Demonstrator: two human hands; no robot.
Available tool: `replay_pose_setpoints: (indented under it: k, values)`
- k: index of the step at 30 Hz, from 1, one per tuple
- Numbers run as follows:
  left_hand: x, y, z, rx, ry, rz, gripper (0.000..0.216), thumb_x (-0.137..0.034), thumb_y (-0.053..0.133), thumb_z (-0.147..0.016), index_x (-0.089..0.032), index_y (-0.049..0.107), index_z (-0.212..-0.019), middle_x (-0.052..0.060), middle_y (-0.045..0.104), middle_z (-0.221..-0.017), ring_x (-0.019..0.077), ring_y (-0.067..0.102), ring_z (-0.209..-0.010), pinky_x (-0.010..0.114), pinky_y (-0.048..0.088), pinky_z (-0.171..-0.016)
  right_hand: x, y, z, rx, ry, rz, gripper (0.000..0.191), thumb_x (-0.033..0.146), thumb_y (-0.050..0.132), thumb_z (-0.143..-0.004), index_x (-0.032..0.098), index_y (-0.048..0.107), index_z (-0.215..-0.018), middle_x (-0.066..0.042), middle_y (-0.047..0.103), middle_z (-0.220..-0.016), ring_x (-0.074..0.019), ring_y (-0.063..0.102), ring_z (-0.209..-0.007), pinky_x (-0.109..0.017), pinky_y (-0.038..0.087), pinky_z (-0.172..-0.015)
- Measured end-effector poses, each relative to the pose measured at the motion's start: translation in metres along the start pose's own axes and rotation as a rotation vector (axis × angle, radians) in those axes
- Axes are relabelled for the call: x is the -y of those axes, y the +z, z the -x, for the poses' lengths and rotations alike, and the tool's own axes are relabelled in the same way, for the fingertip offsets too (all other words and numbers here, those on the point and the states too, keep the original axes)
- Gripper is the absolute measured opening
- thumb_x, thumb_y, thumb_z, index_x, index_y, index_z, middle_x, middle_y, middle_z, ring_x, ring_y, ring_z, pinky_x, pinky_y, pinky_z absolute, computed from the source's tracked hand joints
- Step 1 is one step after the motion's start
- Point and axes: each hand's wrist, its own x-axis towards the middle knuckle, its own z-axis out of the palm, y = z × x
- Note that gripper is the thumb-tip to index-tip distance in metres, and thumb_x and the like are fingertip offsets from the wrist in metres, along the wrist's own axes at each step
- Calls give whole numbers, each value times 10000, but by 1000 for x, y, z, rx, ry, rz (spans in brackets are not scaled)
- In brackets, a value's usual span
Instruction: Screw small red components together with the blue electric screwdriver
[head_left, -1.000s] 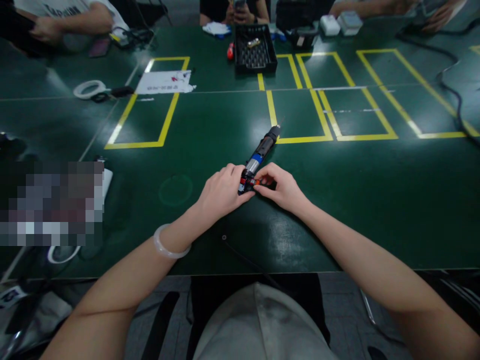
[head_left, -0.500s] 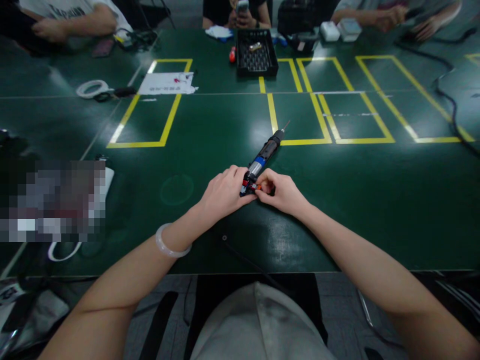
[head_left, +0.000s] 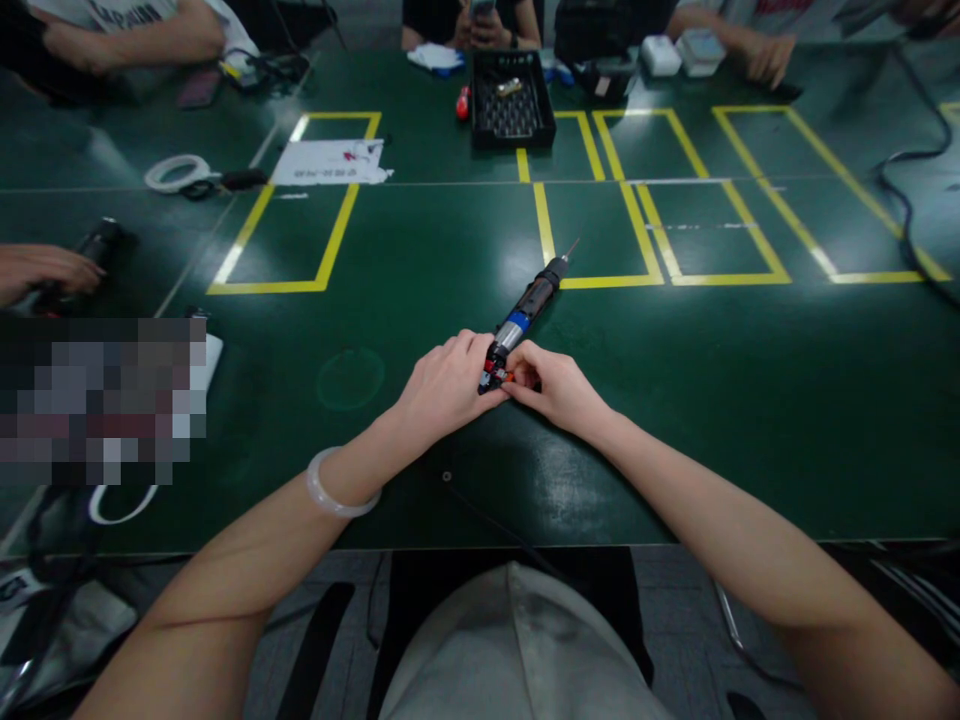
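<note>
An electric screwdriver (head_left: 530, 302) lies on the green table (head_left: 420, 270), black with a blue band, its thin bit pointing away to the upper right. My left hand (head_left: 444, 383) is curled around its near end from the left. My right hand (head_left: 556, 385) pinches a small red and orange part at that same end from the right. Both hands rest on the table surface. A pale bangle (head_left: 337, 488) circles my left wrist.
A black parts tray (head_left: 512, 102) stands at the far middle, with a white paper (head_left: 330, 162) and a white tape roll (head_left: 176, 172) to the far left. Yellow taped rectangles (head_left: 285, 230) mark the table. Other people's hands (head_left: 41, 270) and arms show at the left and far edges. A black cable (head_left: 911, 200) runs at the right.
My hands stay at the screwdriver's near end and have barely shifted. Another person's hand holding a dark tool has come into view at the left edge.
</note>
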Motion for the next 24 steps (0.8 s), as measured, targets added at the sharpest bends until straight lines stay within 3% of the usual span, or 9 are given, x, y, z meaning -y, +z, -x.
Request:
replay_pose_setpoints:
  k: [8,14,24]
  values:
    - [0,4,0,-17,-6,-10,484,-501,598,-936,-162,486,-1262,147,614,-1196,300,634,-1069,370,505,-796,2,-2,1,-10,-75,-61,49,181,582,-887,209,555,-857,9,608,-764,-136,569,-676,-263,441,-665]
    - [-2,5,0,-25,-17,8,451,-505,594,-938,-171,494,-1223,142,622,-1176,306,628,-1084,384,512,-822,2,-2,2,-9,-62,-55,152,97,538,-829,225,520,-909,11,623,-779,-144,583,-693,-267,453,-686]
    - [3,5,-2,-42,-66,72,469,-377,645,-894,-204,472,-1294,124,592,-1257,299,586,-1164,398,550,-862,-10,-12,-1,-168,-16,-31,89,138,539,-866,221,553,-895,14,605,-735,-146,563,-672,-272,433,-663]
